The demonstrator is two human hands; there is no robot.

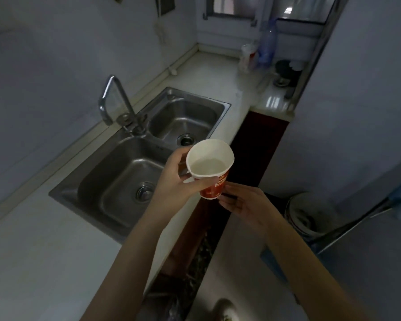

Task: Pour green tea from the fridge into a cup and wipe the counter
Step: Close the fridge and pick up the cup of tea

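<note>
A red paper cup (212, 189) with a white inside hangs in the air above the counter's front edge, tilted toward me and squeezed slightly oval. Its inside looks empty. My left hand (180, 179) grips it around the rim and side, thumb under the lip. My right hand (243, 202) sits just below and to the right, fingertips touching the cup's base, fingers spread. No green tea bottle or wiping cloth is visible.
A steel double sink (130, 181) with a faucet (119, 105) is set in the pale counter (33, 262). Bottles (266, 46) and a dark pot (285, 68) stand at the far end by the window. A bin (308, 216) sits on the floor at right.
</note>
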